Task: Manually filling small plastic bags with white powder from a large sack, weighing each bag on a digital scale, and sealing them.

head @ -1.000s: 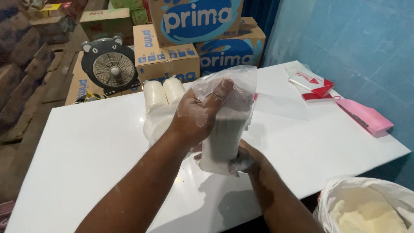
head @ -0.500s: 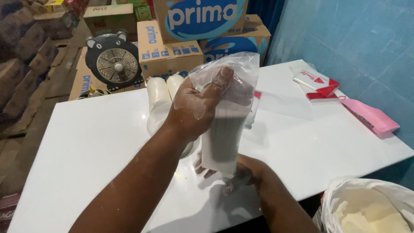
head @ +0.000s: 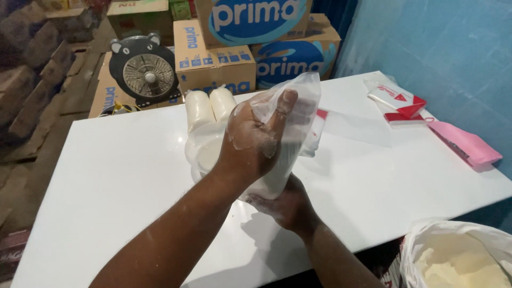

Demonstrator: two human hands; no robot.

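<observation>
White desk (head: 106, 176) fronts stacked cardboard boxes (head: 229, 58). Both hands grip a clear bag of pale dough (head: 288, 154) upright above it: left hand (head: 256, 141) clasps the side, right hand (head: 285, 205) cups the bottom (likely shaping).

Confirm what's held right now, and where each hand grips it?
A clear plastic bag of pale powder, held upright above the white table. Left hand wraps its upper part; right hand cups its bottom end.

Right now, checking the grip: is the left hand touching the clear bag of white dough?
Touching. The head view shows the left hand wrapped around the clear bag, thumb pressed on its plastic; the right hand cups its bottom.
</observation>
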